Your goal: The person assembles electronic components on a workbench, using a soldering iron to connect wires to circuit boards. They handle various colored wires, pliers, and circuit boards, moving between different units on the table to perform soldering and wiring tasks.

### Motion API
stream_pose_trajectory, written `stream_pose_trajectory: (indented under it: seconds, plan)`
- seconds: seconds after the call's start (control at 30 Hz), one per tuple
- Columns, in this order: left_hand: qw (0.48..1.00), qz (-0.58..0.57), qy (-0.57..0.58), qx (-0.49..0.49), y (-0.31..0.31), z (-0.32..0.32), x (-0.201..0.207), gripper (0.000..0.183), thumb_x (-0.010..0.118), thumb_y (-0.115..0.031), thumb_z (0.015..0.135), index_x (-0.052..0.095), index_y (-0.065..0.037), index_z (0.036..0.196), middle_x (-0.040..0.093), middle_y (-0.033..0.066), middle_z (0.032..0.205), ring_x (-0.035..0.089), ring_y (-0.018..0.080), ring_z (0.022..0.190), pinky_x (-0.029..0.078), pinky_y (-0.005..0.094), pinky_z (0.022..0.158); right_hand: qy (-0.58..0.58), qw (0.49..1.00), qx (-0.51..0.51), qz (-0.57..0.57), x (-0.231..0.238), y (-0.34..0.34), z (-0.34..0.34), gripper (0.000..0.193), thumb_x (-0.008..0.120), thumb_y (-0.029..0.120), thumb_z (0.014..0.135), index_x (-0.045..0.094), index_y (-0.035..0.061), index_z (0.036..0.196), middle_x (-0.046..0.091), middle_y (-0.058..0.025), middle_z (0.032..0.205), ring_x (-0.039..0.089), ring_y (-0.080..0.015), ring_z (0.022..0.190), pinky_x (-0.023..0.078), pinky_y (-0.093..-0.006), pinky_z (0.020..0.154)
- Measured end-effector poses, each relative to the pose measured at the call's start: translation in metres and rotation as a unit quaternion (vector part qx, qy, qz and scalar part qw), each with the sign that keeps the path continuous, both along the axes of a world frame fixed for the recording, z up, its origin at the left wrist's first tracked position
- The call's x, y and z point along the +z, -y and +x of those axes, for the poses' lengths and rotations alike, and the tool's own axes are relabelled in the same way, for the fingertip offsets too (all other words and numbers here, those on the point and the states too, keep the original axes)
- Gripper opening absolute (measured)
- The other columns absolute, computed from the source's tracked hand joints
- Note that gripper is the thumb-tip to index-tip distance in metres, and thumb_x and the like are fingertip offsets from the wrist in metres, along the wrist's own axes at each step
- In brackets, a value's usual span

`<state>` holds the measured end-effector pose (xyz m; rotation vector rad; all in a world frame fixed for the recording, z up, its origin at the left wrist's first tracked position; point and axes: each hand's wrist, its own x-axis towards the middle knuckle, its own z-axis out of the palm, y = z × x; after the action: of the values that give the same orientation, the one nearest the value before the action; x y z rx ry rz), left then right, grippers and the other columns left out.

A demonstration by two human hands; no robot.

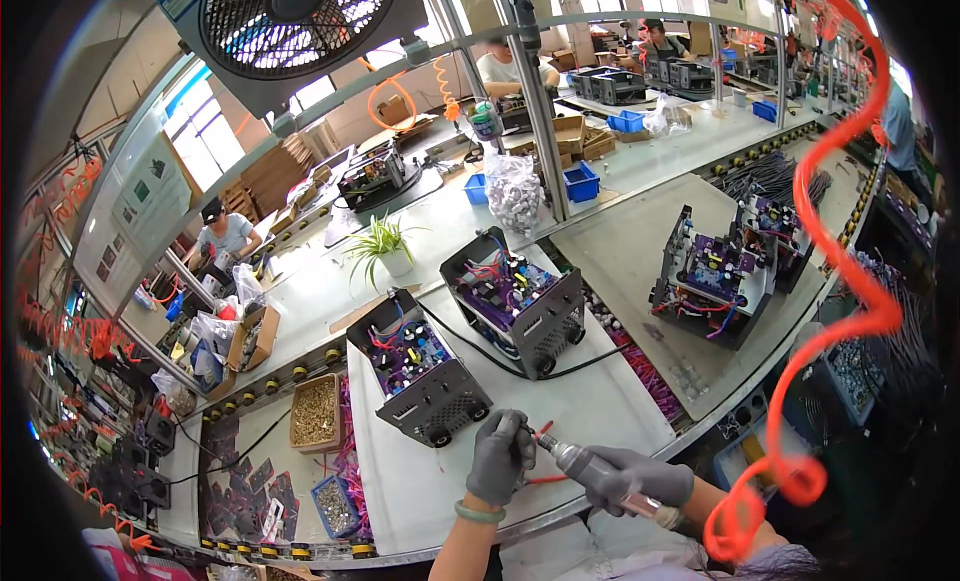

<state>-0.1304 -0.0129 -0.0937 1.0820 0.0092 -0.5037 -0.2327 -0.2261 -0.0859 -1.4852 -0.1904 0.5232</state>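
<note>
My right hand (655, 481), in a grey glove, is wrapped round a silver powered screwdriver (592, 468), whose tip points left toward my other hand. My left hand (495, 459), also gloved, is closed with its fingertips pinched together just off the screwdriver's tip. A small dark piece shows at those fingertips, too small to name. Beyond my left hand stands an open black device housing (435, 401) with a purple circuit board and wires inside. A second similar open housing (535, 326) stands farther back to the right. Red tubing (547, 479) lies on the table between my hands.
An orange coiled air hose (790, 381) hangs down on the right. More open housings (705, 271) stand at the back right. Leftward are a box of brass-coloured parts (316, 413) and a blue bin (335, 508). A potted plant (396, 263) stands behind; co-workers sit farther off.
</note>
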Motion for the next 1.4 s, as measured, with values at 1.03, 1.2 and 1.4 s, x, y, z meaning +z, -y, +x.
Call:
stream_pose_trajectory:
  seconds: [1.03,1.2,1.4]
  plan:
    - [0.999,0.009,0.046,0.012,-0.012,-0.002,-0.024,0.023,0.052,-0.024,0.1,0.056,-0.001,0.096,0.056,0.0065,0.067,0.055,0.0162,0.053,0.047,0.0286,0.047,-0.168,0.949,0.08,0.255,-0.027,-0.001,-0.001,0.057,0.061,0.035,0.091,0.042,0.0034,0.135,0.057,-0.011,0.083,0.06,-0.0116,0.056,0.046,-0.0229,0.044]
    - [0.996,-0.012,0.085,-0.018,-0.002,0.004,-0.022,0.025,0.053,-0.024,0.1,0.058,0.0,0.101,0.058,0.0081,0.068,0.056,0.017,0.053,0.048,0.0289,0.048,-0.199,0.937,0.086,0.274,-0.023,0.012,0.001,0.055,0.054,0.035,0.096,0.04,0.0042,0.139,0.054,-0.006,0.076,0.056,-0.0104,0.052,0.044,-0.0206,0.044]
    - [0.975,0.128,0.178,0.045,0.03,0.002,-0.026,0.045,0.05,-0.034,0.1,0.051,0.0,0.13,0.062,0.0112,0.106,0.062,0.018,0.088,0.054,0.0306,0.072,-0.131,0.978,-0.061,0.148,0.003,-0.001,0.0,0.078,0.066,0.046,0.082,0.038,0.0061,0.142,0.057,-0.006,0.08,0.059,-0.0126,0.061,0.05,-0.0258,0.052]
